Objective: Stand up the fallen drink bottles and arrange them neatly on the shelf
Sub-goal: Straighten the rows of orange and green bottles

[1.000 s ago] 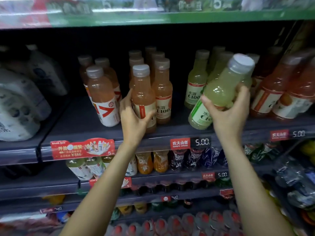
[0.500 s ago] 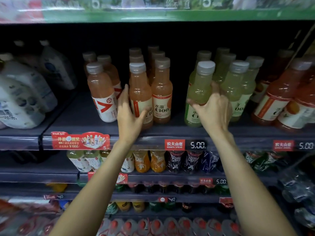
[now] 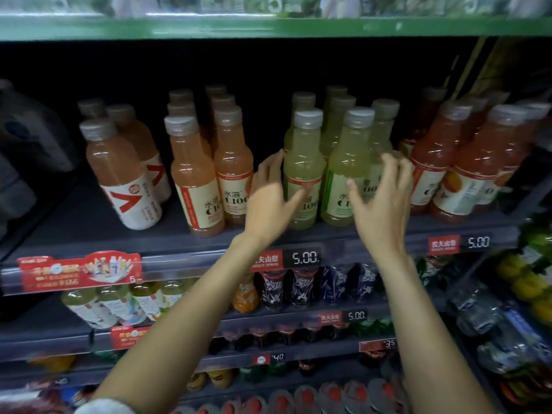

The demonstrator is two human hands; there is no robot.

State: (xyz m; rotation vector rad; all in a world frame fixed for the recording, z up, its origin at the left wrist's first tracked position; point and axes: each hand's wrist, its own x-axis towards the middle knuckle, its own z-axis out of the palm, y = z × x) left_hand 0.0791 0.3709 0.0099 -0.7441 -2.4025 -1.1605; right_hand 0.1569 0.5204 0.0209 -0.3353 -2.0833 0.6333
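Fingers of both hands spread loosely, gripping nothing: the left hand (image 3: pixel 270 201) rests against one upright pale-green bottle (image 3: pixel 303 171), the right hand (image 3: pixel 380 198) hovers before its neighbour (image 3: pixel 346 171), both standing at the shelf (image 3: pixel 89 231) front.

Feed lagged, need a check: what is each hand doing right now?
Left hand: open, fingers spread beside the left green bottle, holding nothing.
Right hand: open, fingers loose around the right green bottle, no grip.

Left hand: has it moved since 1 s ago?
Yes. The left hand went right along the shelf, off the peach bottle onto the left yellow-green bottle, above the 5.00 price tag.
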